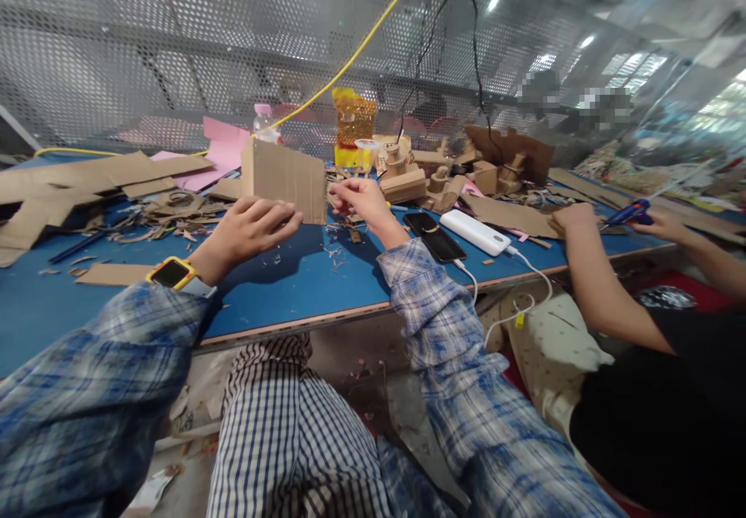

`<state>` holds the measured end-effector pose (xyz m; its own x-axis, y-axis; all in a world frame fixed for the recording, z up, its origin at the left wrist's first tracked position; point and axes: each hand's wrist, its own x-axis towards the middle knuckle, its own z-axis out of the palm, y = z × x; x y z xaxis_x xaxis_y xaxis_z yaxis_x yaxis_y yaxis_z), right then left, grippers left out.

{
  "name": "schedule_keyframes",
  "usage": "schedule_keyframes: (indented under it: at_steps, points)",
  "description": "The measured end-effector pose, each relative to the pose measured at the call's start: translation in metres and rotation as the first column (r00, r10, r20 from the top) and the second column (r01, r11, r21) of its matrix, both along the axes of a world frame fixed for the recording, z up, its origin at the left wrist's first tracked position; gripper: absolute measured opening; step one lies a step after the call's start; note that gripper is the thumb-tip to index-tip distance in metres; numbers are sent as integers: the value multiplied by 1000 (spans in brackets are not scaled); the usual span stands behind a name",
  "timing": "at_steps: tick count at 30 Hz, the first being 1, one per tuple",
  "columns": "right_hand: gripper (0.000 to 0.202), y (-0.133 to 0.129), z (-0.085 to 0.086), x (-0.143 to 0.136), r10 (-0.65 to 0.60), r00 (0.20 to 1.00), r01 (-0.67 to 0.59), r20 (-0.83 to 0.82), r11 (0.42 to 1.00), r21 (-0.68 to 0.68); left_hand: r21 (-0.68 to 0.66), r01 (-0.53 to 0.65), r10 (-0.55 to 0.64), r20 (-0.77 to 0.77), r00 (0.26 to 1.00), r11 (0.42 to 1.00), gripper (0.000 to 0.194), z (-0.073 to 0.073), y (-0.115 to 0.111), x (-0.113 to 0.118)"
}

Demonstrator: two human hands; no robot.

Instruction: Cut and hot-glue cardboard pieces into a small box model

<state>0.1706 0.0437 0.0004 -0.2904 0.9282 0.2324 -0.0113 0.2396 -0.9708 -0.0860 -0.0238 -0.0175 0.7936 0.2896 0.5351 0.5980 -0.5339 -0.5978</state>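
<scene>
A folded piece of brown cardboard [294,180] stands upright on the blue table [273,281]. My left hand [250,231] rests against its left part, fingers bent round that side and the thumb hidden. Beside its right edge is my right hand [358,198], with thumb and forefinger pinched together; anything between them is too small to make out. Cardboard scraps [175,206] lie behind my left wrist, which has a yellow-framed watch. A black phone [434,237] and a white power bank [475,232] with cables lie to the right of my right hand.
On the right, another person's hands hold cardboard [507,215] and blue scissors [629,213]. Behind stand a yellow bag [353,126], a bottle [263,123] and cardboard models [402,180]. Pink sheets [224,149] lie at the back left. A yellow cable [361,48] hangs before the perforated metal screen.
</scene>
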Motion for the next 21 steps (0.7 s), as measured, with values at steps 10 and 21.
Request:
schedule_keyframes:
  at_steps: [10,21]
  points:
    - [15,1,1,-6,-13,999,12,-42,1000,-27,-134,-2,11,65,998,991,42,1,0,2]
    - [26,0,3,-5,-41,997,40,-62,999,-18,-118,1,10,100,995,993,36,4,-3,5]
